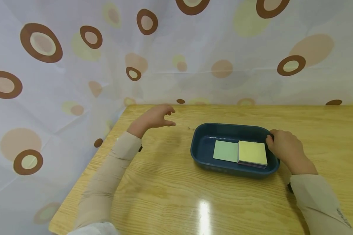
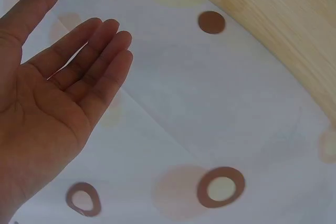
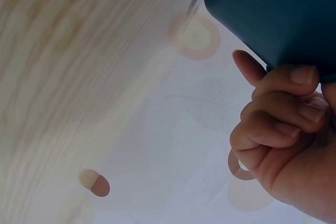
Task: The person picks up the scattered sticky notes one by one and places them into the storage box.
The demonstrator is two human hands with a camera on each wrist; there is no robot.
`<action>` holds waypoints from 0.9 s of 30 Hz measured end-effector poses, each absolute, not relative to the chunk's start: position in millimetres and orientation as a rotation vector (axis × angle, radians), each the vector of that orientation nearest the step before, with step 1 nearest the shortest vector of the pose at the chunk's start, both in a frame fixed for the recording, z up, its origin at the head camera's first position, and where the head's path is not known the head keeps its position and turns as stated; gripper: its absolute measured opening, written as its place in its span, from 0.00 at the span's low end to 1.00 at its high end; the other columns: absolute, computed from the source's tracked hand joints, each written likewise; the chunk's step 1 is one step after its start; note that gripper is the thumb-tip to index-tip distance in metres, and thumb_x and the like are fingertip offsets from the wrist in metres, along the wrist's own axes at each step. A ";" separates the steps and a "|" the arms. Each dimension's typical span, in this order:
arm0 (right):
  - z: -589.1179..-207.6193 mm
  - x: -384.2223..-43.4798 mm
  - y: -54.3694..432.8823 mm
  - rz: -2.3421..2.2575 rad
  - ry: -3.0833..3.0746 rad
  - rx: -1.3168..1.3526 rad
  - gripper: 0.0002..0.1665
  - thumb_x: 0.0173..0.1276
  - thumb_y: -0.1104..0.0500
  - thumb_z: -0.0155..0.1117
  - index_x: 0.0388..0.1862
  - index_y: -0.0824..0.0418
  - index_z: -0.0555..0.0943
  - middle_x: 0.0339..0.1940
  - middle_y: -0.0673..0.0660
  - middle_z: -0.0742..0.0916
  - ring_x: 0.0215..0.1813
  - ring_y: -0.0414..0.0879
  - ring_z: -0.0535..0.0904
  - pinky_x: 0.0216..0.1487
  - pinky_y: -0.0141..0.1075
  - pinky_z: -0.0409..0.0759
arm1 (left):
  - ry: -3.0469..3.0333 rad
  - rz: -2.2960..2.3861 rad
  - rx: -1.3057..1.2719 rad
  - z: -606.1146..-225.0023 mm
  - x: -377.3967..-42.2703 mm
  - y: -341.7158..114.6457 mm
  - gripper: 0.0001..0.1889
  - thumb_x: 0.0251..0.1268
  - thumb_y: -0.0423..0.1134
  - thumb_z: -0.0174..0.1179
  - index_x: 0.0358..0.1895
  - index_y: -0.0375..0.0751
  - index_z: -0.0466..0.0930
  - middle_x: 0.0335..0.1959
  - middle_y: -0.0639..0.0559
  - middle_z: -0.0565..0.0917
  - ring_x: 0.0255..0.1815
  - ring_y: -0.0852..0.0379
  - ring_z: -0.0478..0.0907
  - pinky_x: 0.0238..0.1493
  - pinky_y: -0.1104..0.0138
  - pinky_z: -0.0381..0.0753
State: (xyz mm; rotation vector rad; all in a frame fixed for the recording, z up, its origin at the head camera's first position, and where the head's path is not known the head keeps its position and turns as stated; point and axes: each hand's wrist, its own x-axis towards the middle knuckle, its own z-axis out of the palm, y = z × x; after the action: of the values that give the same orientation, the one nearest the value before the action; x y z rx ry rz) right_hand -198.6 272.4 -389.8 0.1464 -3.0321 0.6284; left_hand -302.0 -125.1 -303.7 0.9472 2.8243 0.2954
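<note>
A dark blue oblong tray [image 1: 203, 166] with rounded corners sits right of centre over the wooden table in the head view. Inside it, a pale green paper square [image 1: 225, 150] lies beside a thicker stack of yellow-topped paper squares [image 1: 252, 152]. My right hand [image 1: 286, 150] grips the tray's right end, thumb over the rim and fingers curled beneath, as the right wrist view also shows. To the left of the tray my left hand [image 1: 154, 119] hovers with relaxed fingers and thumb apart, holding nothing. Its bare palm [image 2: 47, 108] shows in the left wrist view.
The wooden table [image 1: 164, 189] ends on the left in a slanting edge. A white curtain [image 1: 188, 58] with brown and yellow circles hangs behind the table and along its left side. Bright glare [image 1: 204, 215] marks the near tabletop.
</note>
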 end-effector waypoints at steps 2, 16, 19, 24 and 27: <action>-389.5 -199.3 273.3 0.623 -3.023 0.146 0.22 0.72 0.62 0.46 0.52 0.83 0.71 0.28 0.71 0.79 0.20 0.52 0.69 0.20 0.41 0.65 | 2.846 0.321 0.893 -305.5 -307.7 -143.8 0.27 0.63 0.43 0.65 0.60 0.29 0.72 0.54 0.36 0.77 0.55 0.42 0.74 0.57 0.54 0.71; -388.8 -199.6 275.0 0.603 -3.037 0.125 0.25 0.71 0.62 0.46 0.56 0.84 0.69 0.45 0.82 0.78 0.25 0.56 0.75 0.22 0.45 0.72 | 2.711 0.122 0.369 -343.7 -327.3 -253.0 0.31 0.64 0.39 0.64 0.65 0.24 0.65 0.62 0.29 0.71 0.63 0.34 0.68 0.61 0.48 0.69; -389.3 -199.7 274.5 0.602 -3.036 0.123 0.25 0.71 0.62 0.46 0.56 0.83 0.69 0.46 0.82 0.78 0.26 0.58 0.76 0.23 0.47 0.73 | 2.663 0.106 0.277 -356.4 -323.9 -266.1 0.37 0.62 0.41 0.66 0.67 0.24 0.61 0.66 0.29 0.67 0.66 0.34 0.65 0.62 0.47 0.66; -390.5 -199.5 274.0 0.602 -3.032 0.135 0.24 0.71 0.62 0.46 0.55 0.83 0.70 0.45 0.82 0.78 0.26 0.59 0.76 0.23 0.47 0.73 | 2.635 0.121 0.228 -371.6 -317.4 -276.1 0.43 0.57 0.44 0.70 0.69 0.23 0.58 0.68 0.29 0.63 0.67 0.34 0.62 0.63 0.47 0.65; -390.9 -198.7 273.1 0.596 -3.022 0.148 0.24 0.71 0.63 0.47 0.54 0.84 0.70 0.44 0.82 0.78 0.27 0.60 0.77 0.23 0.48 0.74 | 2.649 0.137 0.208 -375.9 -316.2 -279.9 0.43 0.56 0.43 0.70 0.68 0.22 0.58 0.67 0.29 0.64 0.64 0.35 0.65 0.59 0.47 0.68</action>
State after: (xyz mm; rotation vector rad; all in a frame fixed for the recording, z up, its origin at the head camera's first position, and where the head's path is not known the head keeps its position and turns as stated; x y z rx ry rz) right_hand -198.7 273.1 -390.9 0.1475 -3.0224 0.5955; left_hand -316.2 -279.9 -375.9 0.2079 2.6488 0.1370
